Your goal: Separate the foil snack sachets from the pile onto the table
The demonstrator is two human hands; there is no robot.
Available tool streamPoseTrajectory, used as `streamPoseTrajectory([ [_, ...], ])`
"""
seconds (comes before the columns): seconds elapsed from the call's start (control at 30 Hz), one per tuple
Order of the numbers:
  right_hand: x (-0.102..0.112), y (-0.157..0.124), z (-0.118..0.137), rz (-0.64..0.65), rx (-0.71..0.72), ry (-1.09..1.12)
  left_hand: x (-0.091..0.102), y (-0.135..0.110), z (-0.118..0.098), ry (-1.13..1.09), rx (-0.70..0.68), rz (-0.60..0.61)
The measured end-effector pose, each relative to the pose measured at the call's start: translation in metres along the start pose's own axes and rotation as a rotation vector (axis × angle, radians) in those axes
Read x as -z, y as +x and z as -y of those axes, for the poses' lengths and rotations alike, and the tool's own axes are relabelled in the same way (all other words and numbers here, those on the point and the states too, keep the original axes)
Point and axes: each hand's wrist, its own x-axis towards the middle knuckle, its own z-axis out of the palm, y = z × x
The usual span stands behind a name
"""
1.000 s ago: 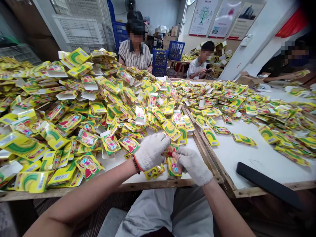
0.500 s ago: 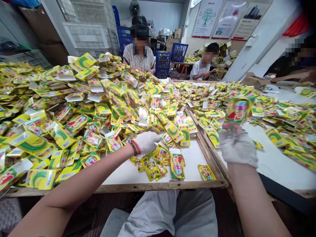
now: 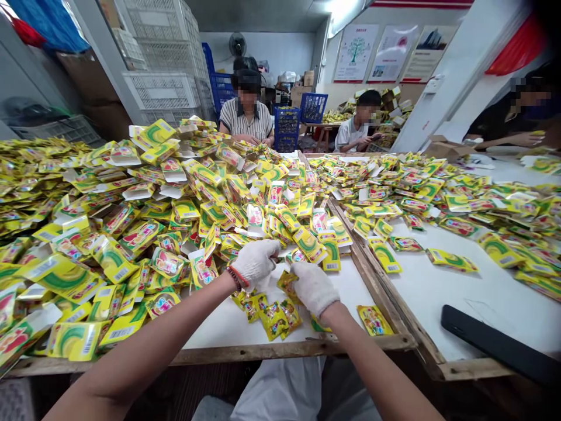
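Gloved left hand (image 3: 255, 261) and right hand (image 3: 312, 287) curled, pinching yellow packets (image 3: 272, 310).

Packing workshop: a wood-edged table (image 3: 280, 351) heaped with yellow sachets (image 3: 184, 193), seated workers (image 3: 246, 117) sorting by hand, stacked plastic crates (image 3: 160, 88) and cardboard boxes (image 3: 302, 88) along the walls.

The right hand in a white knit glove (image 3: 312, 287) covers most of a small yellow sachet (image 3: 289, 282), and its print is unreadable. The black flat bar (image 3: 499, 346) at lower right is cut off by the frame edge. Print on the yellow cardboard packets (image 3: 131, 234) is too small to read. The left forearm exits at the lower edge.
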Motion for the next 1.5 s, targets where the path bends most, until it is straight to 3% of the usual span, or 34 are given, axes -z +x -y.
streamPoseTrajectory([
  [0.07, 0.012, -0.009, -0.008, -0.076, -0.052, 0.123, -0.003, -0.005, -0.002, -0.270, 0.083, -0.147],
  [0.13, 0.020, -0.020, -0.012, -0.137, -0.121, 0.427, -0.008, -0.010, -0.009, -0.615, 0.143, -0.215],
  [0.2, 0.024, -0.029, -0.011, -0.142, -0.162, 0.769, -0.015, -0.015, -0.020, -0.916, 0.182, -0.173],
  [0.27, 0.024, -0.034, -0.009, -0.135, -0.176, 0.945, -0.021, -0.021, -0.034, -1.175, 0.234, -0.112],
  [0.4, 0.022, -0.036, -0.007, -0.219, -0.206, 0.934, -0.031, -0.031, -0.057, -1.627, 0.338, -0.017],
  [0.5, 0.022, -0.039, -0.011, -0.229, -0.182, 0.795, -0.036, -0.033, -0.065, -1.736, 0.347, 0.002],
  [0.67, 0.027, -0.044, -0.025, -0.199, -0.162, 0.689, -0.034, -0.020, -0.069, -1.632, 0.289, 0.018],
  [0.83, 0.040, -0.034, -0.038, -0.099, -0.034, 0.819, -0.025, -0.001, -0.082, -1.173, 0.182, -0.141],
  [0.97, 0.061, -0.035, -0.053, -0.226, -0.155, 0.775, -0.027, 0.000, -0.086, -0.944, 0.197, -0.160],
  [1.07, 0.069, -0.049, -0.070, -0.271, -0.304, 0.727, -0.033, -0.011, -0.084, -0.638, 0.144, -0.113],
  [1.2, 0.062, -0.065, -0.088, -0.271, -0.427, 0.792, -0.043, -0.023, -0.098, -0.237, 0.116, 0.020],
  [1.37, 0.049, -0.064, -0.093, -0.384, -0.422, 0.706, -0.057, -0.011, -0.136, -0.163, 0.218, 0.215],
  [1.5, 0.050, -0.063, -0.092, -0.396, -0.352, 0.582, -0.061, -0.006, -0.143, -0.165, 0.184, 0.200],
])
